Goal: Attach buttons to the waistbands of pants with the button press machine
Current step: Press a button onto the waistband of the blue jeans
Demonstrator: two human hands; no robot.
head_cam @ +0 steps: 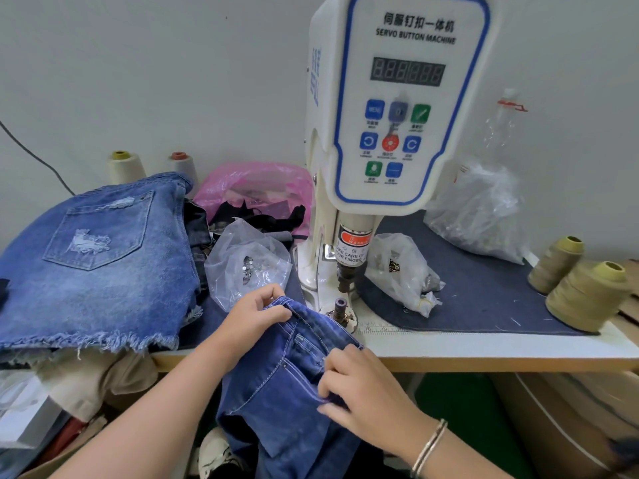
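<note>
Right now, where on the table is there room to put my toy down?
The dark denim mat lies bare between the small clear bag and the olive thread cones. The white table edge in front is bare too. Left of the button machine is crowded with bags and stacked denim shorts.

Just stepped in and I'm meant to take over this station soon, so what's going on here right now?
A person is readying dark blue jeans at the button machine. The left hand pinches the waistband near the machine's lower post, and the right hand has a grip on the denim lower down. The waistband is not yet under the press head. Clear bags of small metal parts sit to the left of the post, and a stack of lighter denim shorts lies further left.
</note>
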